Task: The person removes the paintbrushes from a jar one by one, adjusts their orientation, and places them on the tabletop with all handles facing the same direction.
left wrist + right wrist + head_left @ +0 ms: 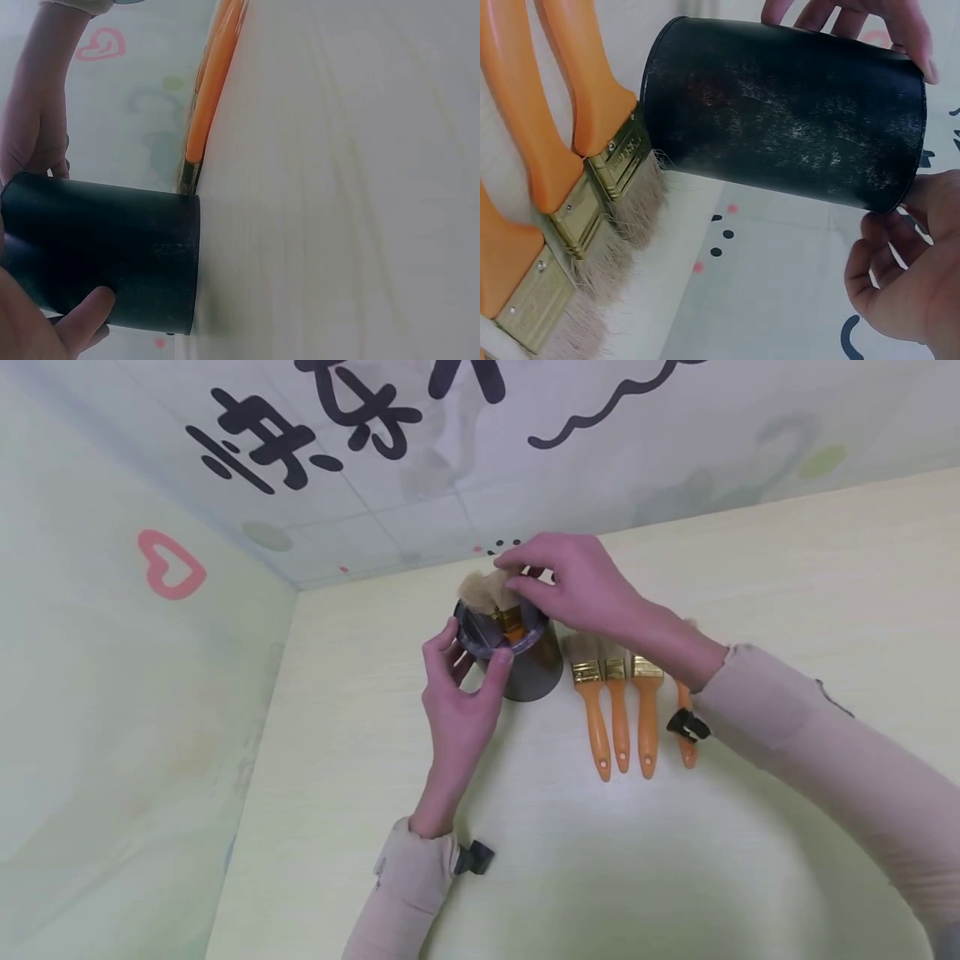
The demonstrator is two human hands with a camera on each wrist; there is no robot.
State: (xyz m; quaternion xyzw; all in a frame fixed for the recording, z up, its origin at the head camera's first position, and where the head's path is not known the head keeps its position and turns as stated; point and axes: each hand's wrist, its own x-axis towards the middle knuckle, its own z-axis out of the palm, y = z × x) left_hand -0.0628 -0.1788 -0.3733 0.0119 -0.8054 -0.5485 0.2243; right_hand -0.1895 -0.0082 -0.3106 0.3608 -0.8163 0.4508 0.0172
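A dark cylindrical pot [528,668] stands on the table near the wall, with paintbrushes [480,593] inside it, bristles up. My left hand [461,706] grips the pot's near left side, thumb at the rim and fingers round the wall. Over the opening, my right hand [585,581] pinches the bristles of one brush between thumb and fingers. The right wrist view shows the right hand [907,270] by the pot's rim, but the brush it holds is hidden there. Scuffed whitish patches mark the pot's side [780,112].
Several orange-handled paintbrushes [617,710] lie side by side just right of the pot, bristles toward the wall; the right forearm partly covers the rightmost [686,752]. A wall covering with black characters [270,443] rises behind, and another with a pink heart [171,564] at left.
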